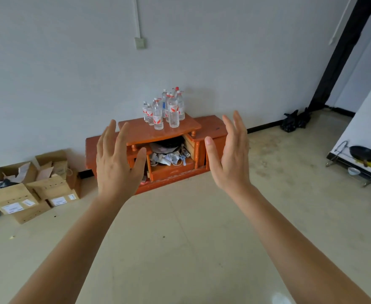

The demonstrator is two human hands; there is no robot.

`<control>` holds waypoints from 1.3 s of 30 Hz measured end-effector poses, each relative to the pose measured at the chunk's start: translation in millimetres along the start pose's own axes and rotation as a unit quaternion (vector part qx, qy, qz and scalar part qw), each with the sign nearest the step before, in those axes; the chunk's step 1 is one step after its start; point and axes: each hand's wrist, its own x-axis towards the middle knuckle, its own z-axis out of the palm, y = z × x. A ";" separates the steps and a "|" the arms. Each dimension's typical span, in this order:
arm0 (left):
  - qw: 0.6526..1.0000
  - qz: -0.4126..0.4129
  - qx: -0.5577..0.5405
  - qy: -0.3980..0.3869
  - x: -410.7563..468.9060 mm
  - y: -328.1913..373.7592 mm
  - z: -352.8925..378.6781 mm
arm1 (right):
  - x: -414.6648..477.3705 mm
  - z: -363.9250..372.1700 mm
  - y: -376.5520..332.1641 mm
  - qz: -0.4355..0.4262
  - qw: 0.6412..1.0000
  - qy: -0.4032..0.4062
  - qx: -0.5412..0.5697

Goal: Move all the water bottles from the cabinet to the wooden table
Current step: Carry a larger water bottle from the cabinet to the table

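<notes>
Both hands are up in front of us, the left hand (pixel 116 159) and the right hand (pixel 230 154), fingers straight and spread, palms turned inward, holding nothing. The water bottles (pixel 164 110) stand packed in a tight cluster on the raised top shelf (pixel 140 132) of the orange cabinet (pixel 211 126), against the wall and well apart from our hands.

Our worry is the crowding. The bottles touch or nearly touch, so reaching for a back one could topple the front ones, and the shelf's front edge is near enough for one to roll off onto the floor (pixel 180 238). Taking the front bottles first looks safer.

The open compartment (pixel 169 156) below is stuffed with clutter. Bare floor lies between us and the cabinet. Cardboard boxes (pixel 37 185) crowd its left end, and black bags (pixel 294 121) sit well off to the right. We cannot see the worktop the bottles are bound for.
</notes>
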 end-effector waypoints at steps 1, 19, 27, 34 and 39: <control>1.000 -0.004 -0.002 -0.005 20.5 -9.4 14.9 | 14.4 17.7 10.4 -0.002 1.000 -0.003 -0.006; 0.996 0.052 -0.019 -0.065 333.8 -110.5 351.3 | 232.8 279.0 302.6 0.057 0.998 0.023 -0.027; 0.997 0.015 0.055 -0.054 495.4 -158.0 484.2 | 388.5 414.9 435.6 0.024 0.999 -0.029 -0.032; 0.991 -0.078 0.077 -0.074 578.5 -258.9 575.4 | 446.4 562.8 508.4 0.000 0.992 -0.119 -0.037; 0.985 -0.102 0.070 -0.116 629.3 -349.4 651.3 | 469.0 676.2 553.7 0.021 0.986 -0.158 -0.047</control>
